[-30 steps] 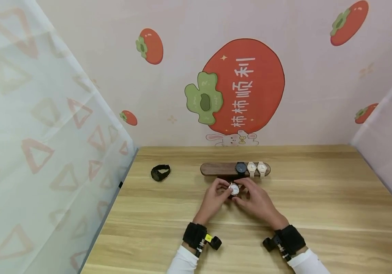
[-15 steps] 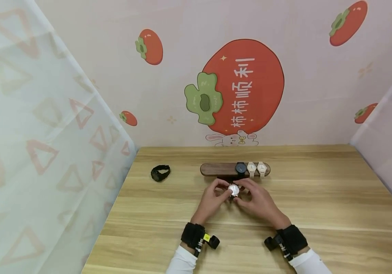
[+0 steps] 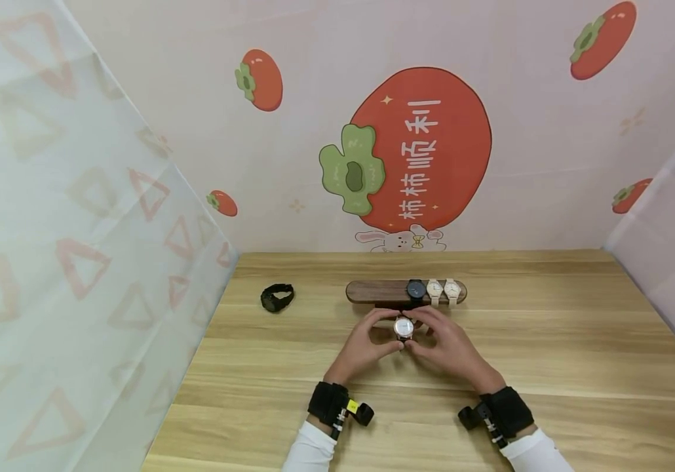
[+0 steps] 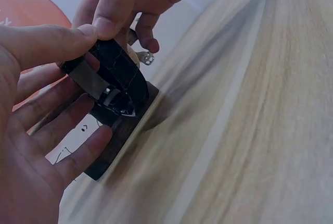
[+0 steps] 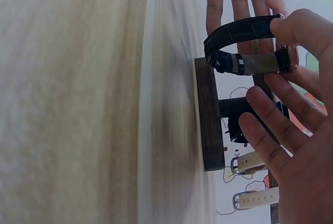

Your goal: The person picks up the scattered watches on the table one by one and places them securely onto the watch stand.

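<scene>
A wristwatch (image 3: 404, 327) with a white dial is held between both hands, just in front of a wooden watch stand (image 3: 375, 292). My left hand (image 3: 361, 346) pinches it with thumb and forefinger from the left. From the right, my right hand (image 3: 448, 346) pinches it the same way. Both wrist views show its dark leather strap (image 5: 242, 29) fastened in a loop with a metal clasp, hanging clear of the table. The other fingers of both hands are spread around the strap. In the left wrist view the thumb (image 4: 65, 41) presses at the top of the strap.
On the stand's right half sit a dark watch (image 3: 416, 289) and two cream watches (image 3: 434, 290). A black watch (image 3: 277, 298) lies on the wooden table (image 3: 526, 341) at the left. A printed cloth wall (image 3: 526, 164) rises behind the table.
My left thumb has slid off the dial to the watch's lower edge, so the whole dial shows. My left hand has shifted slightly, its fingers more rounded. The other watches have stayed put.
</scene>
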### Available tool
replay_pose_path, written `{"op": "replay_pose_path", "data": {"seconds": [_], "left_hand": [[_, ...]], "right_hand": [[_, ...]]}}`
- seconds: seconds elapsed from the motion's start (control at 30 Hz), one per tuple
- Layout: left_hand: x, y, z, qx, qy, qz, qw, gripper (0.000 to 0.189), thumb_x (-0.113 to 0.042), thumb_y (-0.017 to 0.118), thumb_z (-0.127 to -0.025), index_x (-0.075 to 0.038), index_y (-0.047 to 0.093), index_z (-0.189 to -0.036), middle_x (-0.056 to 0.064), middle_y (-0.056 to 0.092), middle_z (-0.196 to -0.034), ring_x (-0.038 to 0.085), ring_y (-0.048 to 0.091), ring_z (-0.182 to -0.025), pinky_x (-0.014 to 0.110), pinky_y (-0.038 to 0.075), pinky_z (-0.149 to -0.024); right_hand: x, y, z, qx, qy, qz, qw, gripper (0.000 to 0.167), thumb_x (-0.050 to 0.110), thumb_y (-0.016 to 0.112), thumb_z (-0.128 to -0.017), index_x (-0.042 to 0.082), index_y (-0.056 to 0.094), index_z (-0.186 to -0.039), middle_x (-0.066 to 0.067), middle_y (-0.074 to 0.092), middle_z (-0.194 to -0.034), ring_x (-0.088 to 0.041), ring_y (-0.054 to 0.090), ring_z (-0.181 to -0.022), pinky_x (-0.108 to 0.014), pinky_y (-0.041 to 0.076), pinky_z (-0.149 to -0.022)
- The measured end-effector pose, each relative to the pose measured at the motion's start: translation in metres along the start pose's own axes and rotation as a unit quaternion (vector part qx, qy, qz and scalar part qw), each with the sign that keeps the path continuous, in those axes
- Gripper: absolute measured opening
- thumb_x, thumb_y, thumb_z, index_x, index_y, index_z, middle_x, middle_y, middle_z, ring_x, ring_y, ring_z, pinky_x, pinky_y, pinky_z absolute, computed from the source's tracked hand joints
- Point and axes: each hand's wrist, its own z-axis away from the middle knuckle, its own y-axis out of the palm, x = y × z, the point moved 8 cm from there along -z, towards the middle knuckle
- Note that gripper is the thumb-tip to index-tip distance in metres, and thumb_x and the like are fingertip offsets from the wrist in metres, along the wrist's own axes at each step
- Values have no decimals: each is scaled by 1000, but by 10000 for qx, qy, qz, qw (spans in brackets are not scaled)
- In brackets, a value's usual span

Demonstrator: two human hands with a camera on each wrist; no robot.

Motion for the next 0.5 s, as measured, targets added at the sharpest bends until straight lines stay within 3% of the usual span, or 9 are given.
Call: {"op": "replay_pose_path", "data": {"seconds": [0.5], "left_hand": [[2, 1, -2, 107, 66, 35, 9999, 58, -31, 87, -91, -34, 65, -145, -10, 62, -143, 15, 56, -138, 49, 43, -122]], "right_hand": [[-3, -1, 2, 177, -56, -169, 9997, 60, 21, 91, -88, 16, 67, -143, -5, 67, -136, -22, 68, -105, -40, 60, -83]]}}
